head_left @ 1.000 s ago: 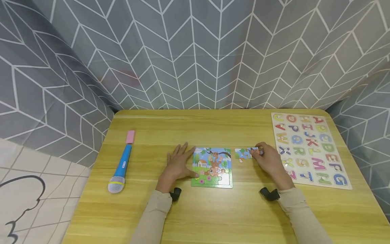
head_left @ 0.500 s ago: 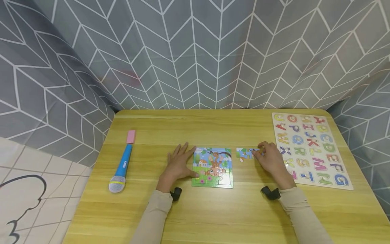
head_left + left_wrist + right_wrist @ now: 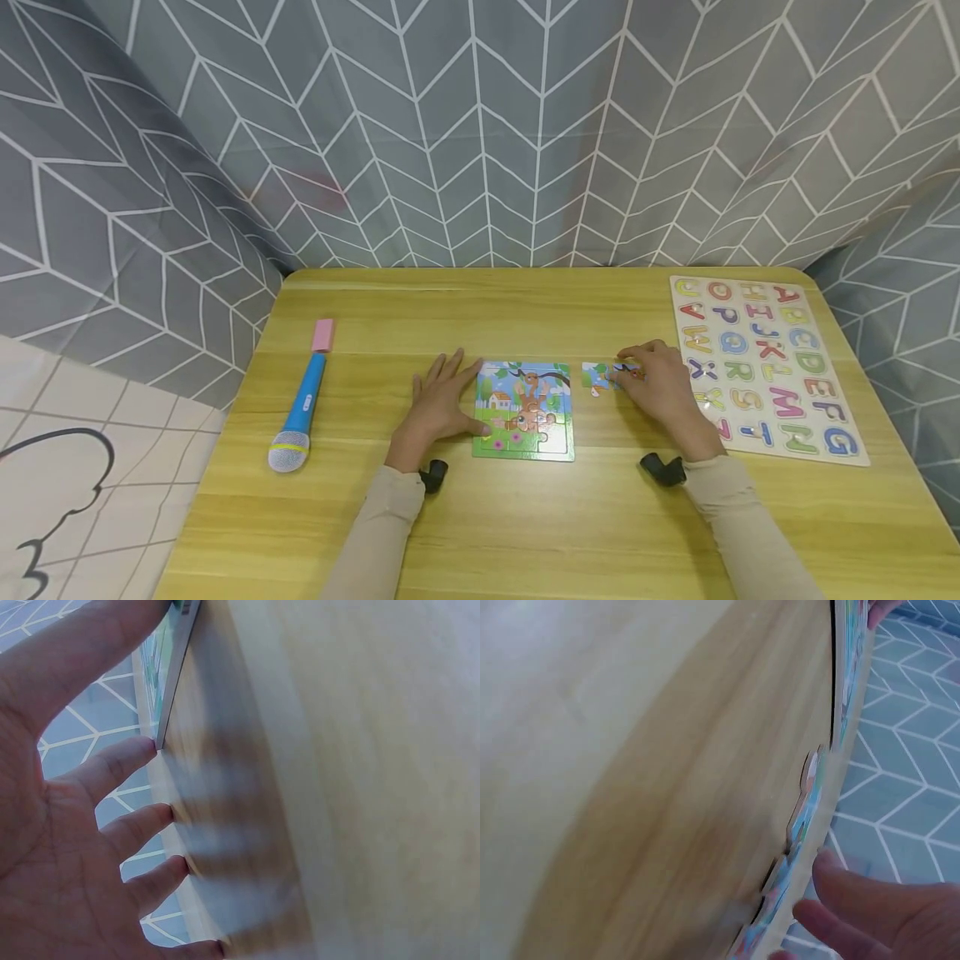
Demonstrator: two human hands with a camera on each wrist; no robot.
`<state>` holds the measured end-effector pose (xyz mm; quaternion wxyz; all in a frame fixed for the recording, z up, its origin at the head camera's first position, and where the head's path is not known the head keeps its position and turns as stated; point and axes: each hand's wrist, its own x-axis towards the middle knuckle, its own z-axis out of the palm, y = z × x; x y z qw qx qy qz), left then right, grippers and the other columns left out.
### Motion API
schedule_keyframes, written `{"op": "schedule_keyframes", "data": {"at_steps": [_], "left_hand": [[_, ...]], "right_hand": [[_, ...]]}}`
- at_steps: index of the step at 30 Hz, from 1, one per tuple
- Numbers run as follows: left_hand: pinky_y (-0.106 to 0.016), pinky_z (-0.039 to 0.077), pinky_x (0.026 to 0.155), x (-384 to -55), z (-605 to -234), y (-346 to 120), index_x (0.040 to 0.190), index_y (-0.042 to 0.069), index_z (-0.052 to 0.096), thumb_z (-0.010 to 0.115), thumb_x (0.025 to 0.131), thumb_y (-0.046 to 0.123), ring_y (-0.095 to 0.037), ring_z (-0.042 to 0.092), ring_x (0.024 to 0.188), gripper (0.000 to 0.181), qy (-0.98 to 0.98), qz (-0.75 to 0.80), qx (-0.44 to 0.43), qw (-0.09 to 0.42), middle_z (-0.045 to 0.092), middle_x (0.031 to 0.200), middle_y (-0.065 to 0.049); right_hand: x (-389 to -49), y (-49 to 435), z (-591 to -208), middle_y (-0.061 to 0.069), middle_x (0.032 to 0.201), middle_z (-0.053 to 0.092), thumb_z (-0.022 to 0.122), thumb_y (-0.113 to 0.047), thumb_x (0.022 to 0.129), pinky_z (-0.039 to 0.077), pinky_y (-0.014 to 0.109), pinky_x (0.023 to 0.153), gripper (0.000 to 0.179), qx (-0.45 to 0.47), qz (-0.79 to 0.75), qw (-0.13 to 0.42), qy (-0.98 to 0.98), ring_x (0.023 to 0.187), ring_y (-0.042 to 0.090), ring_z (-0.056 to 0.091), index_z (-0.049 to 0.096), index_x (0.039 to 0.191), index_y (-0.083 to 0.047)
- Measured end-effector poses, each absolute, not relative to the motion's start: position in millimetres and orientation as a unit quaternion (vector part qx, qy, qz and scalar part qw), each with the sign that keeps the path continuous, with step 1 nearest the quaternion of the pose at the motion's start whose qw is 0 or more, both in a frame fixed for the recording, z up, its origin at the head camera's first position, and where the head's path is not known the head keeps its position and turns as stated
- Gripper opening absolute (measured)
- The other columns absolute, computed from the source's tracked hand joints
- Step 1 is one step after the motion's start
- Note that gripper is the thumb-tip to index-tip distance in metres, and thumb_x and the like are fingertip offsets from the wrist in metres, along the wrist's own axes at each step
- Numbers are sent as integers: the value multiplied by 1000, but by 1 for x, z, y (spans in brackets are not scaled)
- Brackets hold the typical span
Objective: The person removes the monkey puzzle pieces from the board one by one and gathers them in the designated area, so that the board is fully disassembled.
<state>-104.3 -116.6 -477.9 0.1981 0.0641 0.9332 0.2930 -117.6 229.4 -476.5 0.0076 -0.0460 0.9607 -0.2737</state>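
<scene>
My left hand [image 3: 437, 406] lies spread at the left side of a small jigsaw puzzle [image 3: 500, 457], thumb over its lower left edge and index fingertip at its upper corner. The puzzle pictures a brown animal, a house and flowers; its lower right part is bare white. In the left wrist view the fingers [image 3: 142, 825] are straight, tips at the table. My right hand [image 3: 660, 383] hovers over loose jigsaw pieces [image 3: 595, 374] right of the puzzle, partly hiding the right-hand one. In the right wrist view, thumb and fingers [image 3: 870, 896] stand apart, close over the pieces.
An alphabet board [image 3: 750, 367] with coloured letters lies at the right, beside my right hand. At the left are a blue toy microphone [image 3: 303, 400] and a pink block [image 3: 322, 335]. A patterned grey curtain [image 3: 510, 150] hangs behind the wooden table [image 3: 525, 533].
My right hand has shifted slightly left, its thumb and fingers now further over the right-hand loose piece. My left hand and the puzzle have stayed in place.
</scene>
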Motion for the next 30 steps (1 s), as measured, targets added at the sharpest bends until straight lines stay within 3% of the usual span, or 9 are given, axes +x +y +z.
{"op": "schedule_keyframes", "data": {"at_steps": [8, 19, 30], "left_hand": [[-72, -6, 121, -105, -478, -116, 157, 28, 35, 95, 65, 35, -35, 1, 159, 110, 934, 290, 66, 200, 12, 172, -4], [-72, -6, 121, -105, -478, -117, 157, 29, 35, 95, 65, 35, -34, 0, 160, 110, 933, 292, 63, 200, 11, 172, -3], [-72, -7, 121, -105, -478, -117, 157, 30, 35, 95, 65, 36, -34, 0, 160, 110, 933, 291, 64, 202, 11, 172, -3]], "right_hand": [[-119, 219, -477, 28, 121, 61, 77, -22, 88, 43, 55, 89, 32, -52, -273, 40, 960, 109, 46, 50, 73, 108, 2], [-121, 219, -479, 30, 123, 59, 72, -13, 91, 45, 61, 97, 18, -59, -277, 40, 958, 116, 51, 50, 74, 104, 0], [-124, 199, -473, 27, 125, 60, 75, -13, 89, 46, 59, 95, 25, -70, -301, 40, 950, 117, 48, 50, 72, 110, 1]]}}
